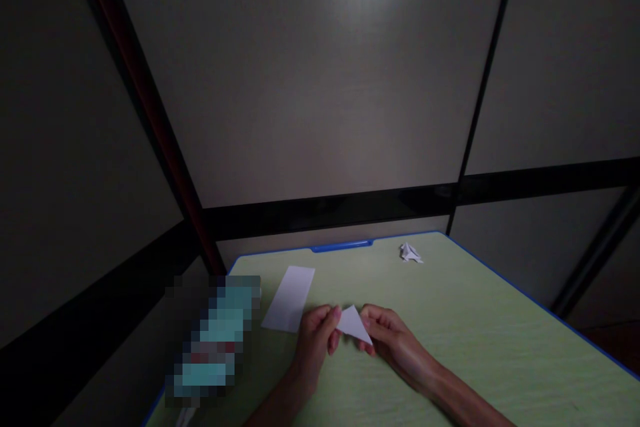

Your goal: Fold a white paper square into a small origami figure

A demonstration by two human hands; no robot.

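A small folded piece of white paper [355,324], roughly triangular, is held up between my two hands over the table. My left hand [319,331] pinches its left corner, thumb on top. On the other side, my right hand [387,331] grips the right edge with thumb and fingers. The fingers beneath the paper are partly hidden. Just beyond my left hand lies a flat white rectangular sheet of paper [290,298]. A small folded white paper figure [410,253] with pointed limbs rests near the far right of the table.
The light green table [480,320] has a blue rim, with a blue bar [342,246] at its far edge. A blurred-out, teal-coloured object [220,333] sits at the left edge. Grey panels [325,80] with dark strips stand behind the table.
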